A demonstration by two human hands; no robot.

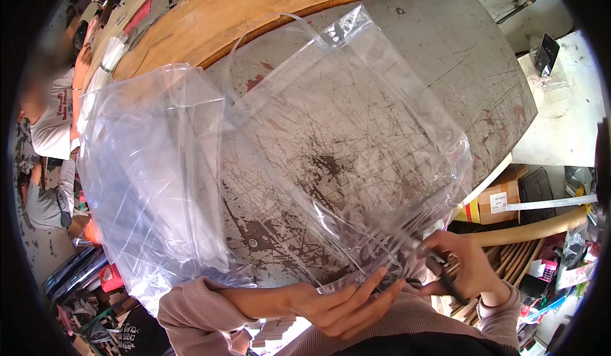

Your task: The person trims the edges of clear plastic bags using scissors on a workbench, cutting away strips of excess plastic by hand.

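Plastic bag (366,124), clear and creased, lies across a scratched grey tabletop (461,47).

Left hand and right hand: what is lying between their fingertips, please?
In the head view, bunched clear plastic lies between the fingertips of the left hand and those of the right hand, which holds a dark-handled tool.

Glossy clear plastic bag (363,127) on a matt, scratched tabletop (474,54)
Pile of plastic sheeting (153,159), smooth and shiny; sleeve (197,311) of ribbed matt cloth; brown board (254,6) of smooth-looking wood
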